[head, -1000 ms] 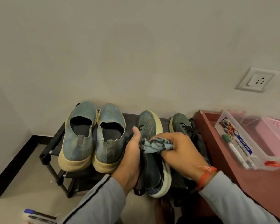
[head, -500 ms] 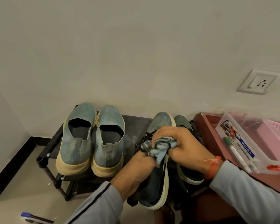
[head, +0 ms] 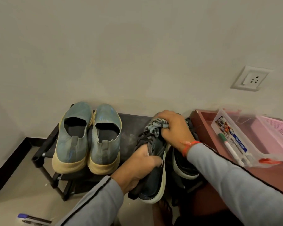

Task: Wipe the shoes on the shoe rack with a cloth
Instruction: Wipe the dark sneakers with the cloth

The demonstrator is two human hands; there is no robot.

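At the right end of the shoe rack (head: 134, 121), the left hand (head: 137, 168) gripped a dark sneaker (head: 155, 176) while right-hand fingers (head: 173, 126) clamped the cloth (head: 155, 128) against its toe; the blue pair (head: 88, 139) apparently remained unwiped.

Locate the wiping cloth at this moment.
In the head view the crumpled grey-blue cloth sits right of centre, bunched in the right hand and pressed on the toe end of the dark lace-up sneaker that the left hand holds.
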